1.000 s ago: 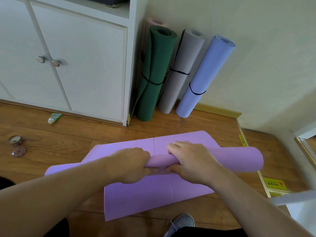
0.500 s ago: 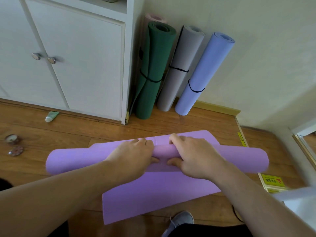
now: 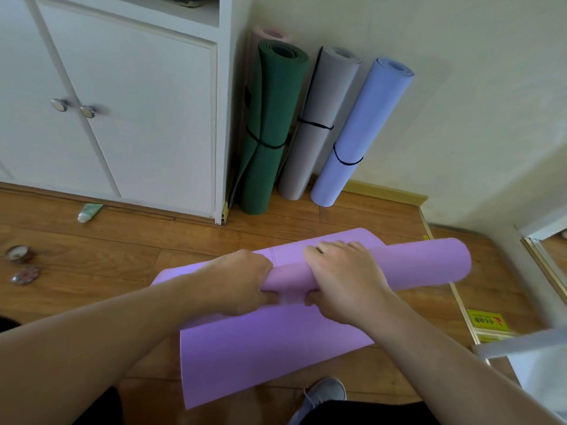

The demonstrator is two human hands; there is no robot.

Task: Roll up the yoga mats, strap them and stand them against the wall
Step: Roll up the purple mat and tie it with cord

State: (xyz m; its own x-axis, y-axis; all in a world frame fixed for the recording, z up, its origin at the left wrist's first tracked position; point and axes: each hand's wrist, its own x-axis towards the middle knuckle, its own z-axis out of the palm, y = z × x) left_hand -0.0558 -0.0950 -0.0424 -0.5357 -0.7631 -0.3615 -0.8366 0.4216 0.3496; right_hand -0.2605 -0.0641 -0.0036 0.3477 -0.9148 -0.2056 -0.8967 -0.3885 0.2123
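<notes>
A purple yoga mat (image 3: pixel 423 265) lies on the wooden floor, rolled into a tube across the middle. A short flat tail shows beyond the roll, and another flat part (image 3: pixel 264 357) spreads toward me. My left hand (image 3: pixel 242 283) and my right hand (image 3: pixel 343 280) grip the roll side by side at its centre, fingers over the top and thumbs underneath. Against the wall stand a green mat (image 3: pixel 270 127), a grey mat (image 3: pixel 316 124) and a blue mat (image 3: pixel 362 133), each rolled and bound with a black strap. A pink mat (image 3: pixel 270 33) peeks out behind the green one.
A white cabinet (image 3: pixel 132 111) with two knobs fills the left. A small green tube (image 3: pixel 89 211) and two small round tins (image 3: pixel 20 262) lie on the floor at left. A yellow sticker (image 3: pixel 487 322) and a door track sit at right. My grey shoe (image 3: pixel 325 394) is below.
The roll's right end has lifted and the roll now tilts up to the right. My hands stay on its centre, and their grip has shifted round it.
</notes>
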